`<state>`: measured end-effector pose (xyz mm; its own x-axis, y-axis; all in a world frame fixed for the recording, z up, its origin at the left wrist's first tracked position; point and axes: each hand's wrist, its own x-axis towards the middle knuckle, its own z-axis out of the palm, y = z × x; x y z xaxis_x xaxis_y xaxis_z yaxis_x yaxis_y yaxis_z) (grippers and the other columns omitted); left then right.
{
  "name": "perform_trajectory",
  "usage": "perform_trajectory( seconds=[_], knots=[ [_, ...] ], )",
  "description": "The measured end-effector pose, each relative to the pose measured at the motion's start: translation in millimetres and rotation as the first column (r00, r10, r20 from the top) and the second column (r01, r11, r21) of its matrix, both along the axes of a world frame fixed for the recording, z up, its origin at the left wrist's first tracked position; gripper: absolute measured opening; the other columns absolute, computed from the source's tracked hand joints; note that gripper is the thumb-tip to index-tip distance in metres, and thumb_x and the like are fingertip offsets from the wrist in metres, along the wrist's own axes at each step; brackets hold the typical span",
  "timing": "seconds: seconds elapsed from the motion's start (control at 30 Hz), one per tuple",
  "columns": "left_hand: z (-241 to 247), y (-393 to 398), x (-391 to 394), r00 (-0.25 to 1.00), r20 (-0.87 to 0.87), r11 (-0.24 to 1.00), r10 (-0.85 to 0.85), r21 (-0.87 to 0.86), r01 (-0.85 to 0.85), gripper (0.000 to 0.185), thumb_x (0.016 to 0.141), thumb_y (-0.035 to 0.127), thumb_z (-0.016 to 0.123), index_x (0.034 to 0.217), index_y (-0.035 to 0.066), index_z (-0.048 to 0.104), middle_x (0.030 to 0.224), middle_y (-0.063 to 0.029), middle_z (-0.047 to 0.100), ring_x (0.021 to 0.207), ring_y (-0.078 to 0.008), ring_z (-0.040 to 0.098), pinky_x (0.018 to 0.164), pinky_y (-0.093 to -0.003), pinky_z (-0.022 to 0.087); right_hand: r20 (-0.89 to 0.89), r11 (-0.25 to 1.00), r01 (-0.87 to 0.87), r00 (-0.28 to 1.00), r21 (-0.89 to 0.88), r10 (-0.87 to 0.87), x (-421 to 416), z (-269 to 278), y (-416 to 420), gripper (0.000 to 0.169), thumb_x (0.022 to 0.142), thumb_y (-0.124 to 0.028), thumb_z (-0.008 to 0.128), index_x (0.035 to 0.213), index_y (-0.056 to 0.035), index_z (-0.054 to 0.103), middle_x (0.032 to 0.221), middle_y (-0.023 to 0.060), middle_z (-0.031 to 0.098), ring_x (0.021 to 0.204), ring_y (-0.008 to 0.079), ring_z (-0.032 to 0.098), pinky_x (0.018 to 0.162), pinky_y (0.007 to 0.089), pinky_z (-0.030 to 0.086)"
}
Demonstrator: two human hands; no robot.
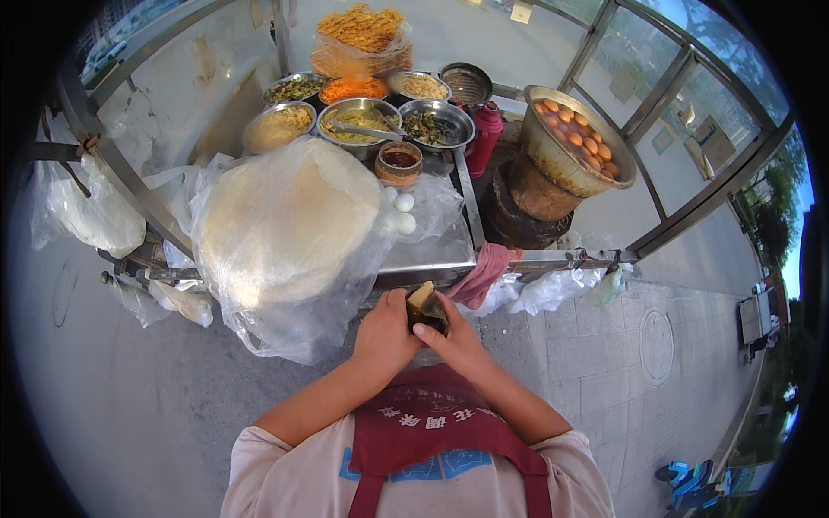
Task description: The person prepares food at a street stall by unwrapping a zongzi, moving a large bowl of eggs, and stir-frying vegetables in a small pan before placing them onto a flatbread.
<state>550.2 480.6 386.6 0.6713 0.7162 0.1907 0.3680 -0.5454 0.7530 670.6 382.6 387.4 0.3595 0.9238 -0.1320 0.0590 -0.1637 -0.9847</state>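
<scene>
Both of my hands meet in front of my dark red apron, just short of the cart's front edge. Between them is a dark leaf-like wrapper (424,318) with a pale, pointed piece of food (422,294) standing out of its top. My left hand (388,331) grips it from the left, its fingers curled and partly hidden. My right hand (458,337) closes on its right side, with the thumb laid across the lower front. Beyond them on the metal counter (434,249) lie a large plastic bag of pale flat rounds (285,220) and several white eggs (405,202).
Behind stand metal bowls of shredded fillings (353,89), a sauce pot (398,162), bagged fried sheets (361,39) and a pink flask (486,136). A big pot of brown eggs (550,175) rests at right. A pink cloth (482,275) and plastic bags (557,288) hang along the front rail.
</scene>
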Motion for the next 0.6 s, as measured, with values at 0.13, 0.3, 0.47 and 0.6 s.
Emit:
perform_trajectory(
  seconds=[0.13, 0.3, 0.47, 0.6],
  knots=[
    [3, -3, 30, 0.984, 0.075, 0.925, -0.159, -0.336, 0.176, 0.054, 0.069, 0.013, 0.073, 0.117, -0.001, 0.053, 0.101, -0.0208, 0.06, 0.083, -0.0345, 0.063, 0.076, -0.0368, 0.053, 0.067, 0.992, 0.127, 0.99, 0.026, -0.128, 43, -18, 2, 0.076, 0.076, -0.027, 0.078, 0.135, 0.0044, 0.042, 0.119, 0.0155, 0.061, 0.109, 0.0207, 0.059, 0.095, 0.0334, 0.047],
    [-15, 19, 60, 0.975, 0.117, 0.944, -0.19, -0.251, 0.214, 0.05, 0.075, 0.008, 0.071, 0.122, 0.001, 0.055, 0.104, -0.014, 0.06, 0.084, -0.0258, 0.064, 0.074, -0.0358, 0.053, 0.452, 0.998, 0.066, 0.891, -0.021, -0.049, 129, -29, 33, 0.069, 0.071, -0.025, 0.076, 0.128, 0.0035, 0.048, 0.106, 0.02, 0.065, 0.099, 0.027, 0.066, 0.088, 0.0355, 0.051],
    [-37, 54, 126, 0.988, -0.146, 0.88, 0.056, 0.474, 0.02, 0.029, 0.079, 0.005, 0.061, 0.109, 0.004, 0.06, 0.102, -0.0146, 0.06, 0.09, -0.0324, 0.061, 0.078, -0.0422, 0.051, 0.671, 0.963, -0.074, 0.703, -0.259, 0.235, 194, -8, 65, 0.058, 0.067, -0.026, 0.076, 0.117, -0.0025, 0.056, 0.105, 0.0209, 0.063, 0.095, 0.0341, 0.065, 0.084, 0.0388, 0.052],
    [-56, 103, 162, 0.825, -0.51, 0.858, 0.245, 0.51, 0.061, 0.014, 0.082, 0.006, 0.056, 0.092, 0.005, 0.065, 0.092, -0.0133, 0.063, 0.086, -0.0333, 0.063, 0.075, -0.0422, 0.052, 0.725, 0.876, -0.365, 0.504, -0.314, 0.47, 221, -11, 84, 0.058, 0.062, -0.024, 0.077, 0.114, -0.0049, 0.06, 0.107, 0.0174, 0.059, 0.099, 0.0335, 0.061, 0.086, 0.0393, 0.051]
  ],
)
